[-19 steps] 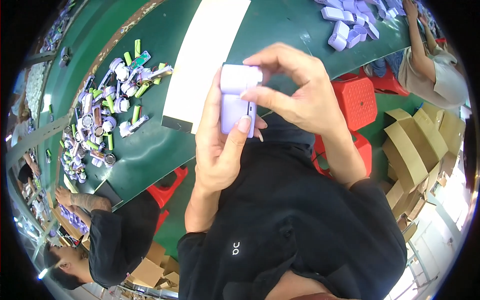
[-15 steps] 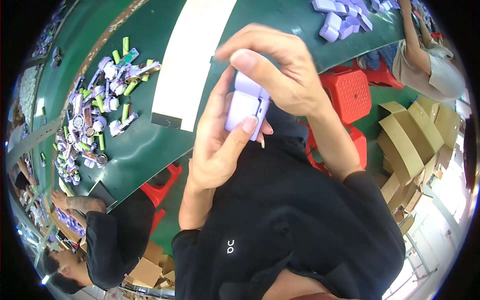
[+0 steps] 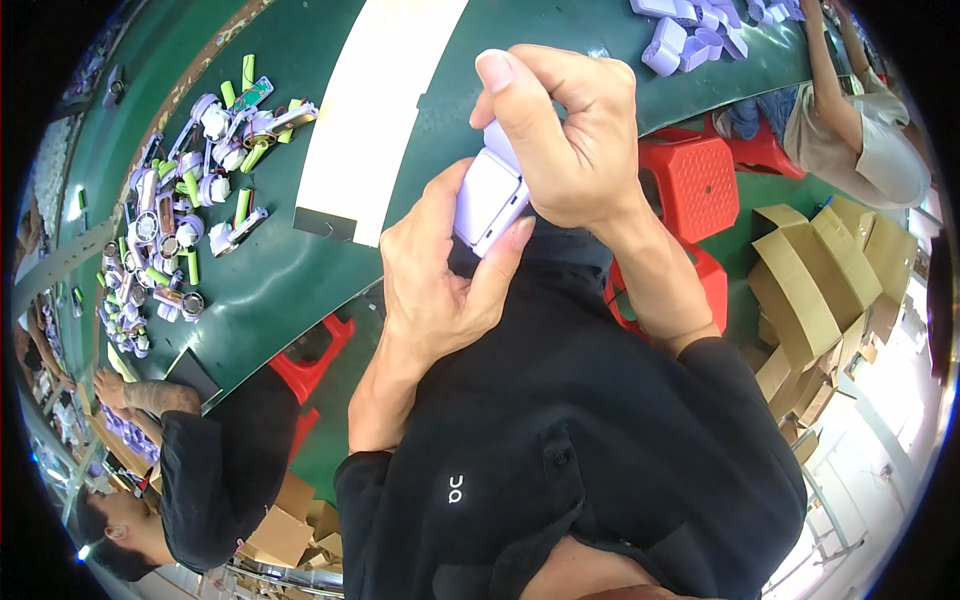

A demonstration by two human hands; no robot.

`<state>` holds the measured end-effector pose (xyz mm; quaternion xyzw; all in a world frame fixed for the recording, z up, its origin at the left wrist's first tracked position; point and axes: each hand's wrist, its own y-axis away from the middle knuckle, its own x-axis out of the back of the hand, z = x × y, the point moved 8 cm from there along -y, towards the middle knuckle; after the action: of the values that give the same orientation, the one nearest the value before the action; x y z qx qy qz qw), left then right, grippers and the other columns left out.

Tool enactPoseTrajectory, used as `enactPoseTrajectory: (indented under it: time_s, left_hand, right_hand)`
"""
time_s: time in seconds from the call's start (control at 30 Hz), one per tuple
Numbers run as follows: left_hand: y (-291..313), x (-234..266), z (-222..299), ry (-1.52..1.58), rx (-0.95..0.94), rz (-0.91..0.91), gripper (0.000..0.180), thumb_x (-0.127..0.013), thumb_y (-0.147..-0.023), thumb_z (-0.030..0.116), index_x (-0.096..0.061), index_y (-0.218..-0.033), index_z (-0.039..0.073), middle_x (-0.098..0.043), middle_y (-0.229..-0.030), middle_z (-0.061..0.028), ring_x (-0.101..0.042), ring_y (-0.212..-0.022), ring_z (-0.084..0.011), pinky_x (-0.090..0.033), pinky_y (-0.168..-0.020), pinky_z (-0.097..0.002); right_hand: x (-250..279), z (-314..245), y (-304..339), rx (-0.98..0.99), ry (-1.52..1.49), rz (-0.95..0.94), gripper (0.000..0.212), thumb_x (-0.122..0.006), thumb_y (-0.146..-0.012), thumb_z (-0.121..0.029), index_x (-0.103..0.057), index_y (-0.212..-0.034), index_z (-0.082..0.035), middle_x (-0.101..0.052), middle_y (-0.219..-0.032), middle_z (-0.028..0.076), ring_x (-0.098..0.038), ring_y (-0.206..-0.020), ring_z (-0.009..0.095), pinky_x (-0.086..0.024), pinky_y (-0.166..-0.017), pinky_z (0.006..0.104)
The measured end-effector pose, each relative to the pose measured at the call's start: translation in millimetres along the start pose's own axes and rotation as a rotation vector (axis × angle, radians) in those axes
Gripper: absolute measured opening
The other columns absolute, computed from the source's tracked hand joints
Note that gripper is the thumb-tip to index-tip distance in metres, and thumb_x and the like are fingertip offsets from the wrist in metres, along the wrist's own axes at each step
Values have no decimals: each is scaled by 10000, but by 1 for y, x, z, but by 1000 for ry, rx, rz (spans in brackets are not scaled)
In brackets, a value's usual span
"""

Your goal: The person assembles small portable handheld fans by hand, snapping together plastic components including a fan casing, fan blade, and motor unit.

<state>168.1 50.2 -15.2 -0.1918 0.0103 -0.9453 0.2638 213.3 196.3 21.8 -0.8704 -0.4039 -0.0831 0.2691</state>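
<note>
My left hand grips a lilac plastic case between its thumb and fingers, tilted in front of my chest. A small slot and a seam show along the case's side. My right hand is curled around the upper, lid-like part of the case, its thumb sticking up past it. Its palm and curled fingers cover much of that part, so how the two parts join is hidden.
A green table carries a white strip and a heap of lilac parts with green cylinders. More lilac shells lie at the far right. Red stools, cardboard boxes and co-workers are around.
My right hand has curled its fingers in and its thumb has risen. The case has turned slightly in my left hand, showing more of its slotted side.
</note>
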Motion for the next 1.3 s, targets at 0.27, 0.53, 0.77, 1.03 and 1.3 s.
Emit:
enactPoseTrajectory:
  time_s: [0.27, 0.53, 0.77, 1.03, 1.3]
  left_hand:
    - [3, -6, -15, 662, 262, -118, 427, -718, -984, 120, -558, -1332, -70, -715, -1031, -82, -671, -863, -124, -536, -774, -286]
    - [-1, -7, -10, 307, 112, -76, 472, -740, -964, 185, -566, -1312, -83, -724, -985, -161, -698, -789, -226, -539, -717, -332]
    - [-5, 0, 13, -239, -184, 29, 584, -845, -858, 254, -593, -1256, -92, -699, -917, -229, -712, -794, -372, -556, -677, -420]
    - [-1, 1, 9, -229, -175, 83, 471, -818, -882, 254, -630, -1148, -86, -682, -761, -183, -689, -629, -337, -537, -584, -387]
    - [6, -19, -37, 533, 410, -87, 492, -509, -1092, 425, -660, -1100, -44, -654, -684, -82, -633, -572, -148, -503, -543, -287]
  right_hand:
    - [-4, 1, -1, 3, -90, -82, 367, -617, -1027, -203, -691, -731, 2, -605, -603, 40, -564, -542, 104, -412, -523, 270]
    - [-3, 7, 4, -41, -102, -45, 451, -567, -1076, -287, -702, -762, 8, -574, -600, 6, -521, -555, 72, -384, -523, 259]
    - [4, 4, 3, -30, -139, -8, 461, -561, -1084, -289, -704, -761, 8, -556, -585, -11, -492, -537, 54, -361, -512, 249]
    - [-2, -3, -1, -55, -22, 61, 335, -649, -958, -162, -625, -663, -4, -522, -526, 138, -518, -429, 228, -380, -448, 359]
    - [-35, 41, -8, -466, -18, -401, 797, -443, -1016, -707, -663, -726, 3, -585, -666, 93, -556, -629, 201, -454, -647, 356]
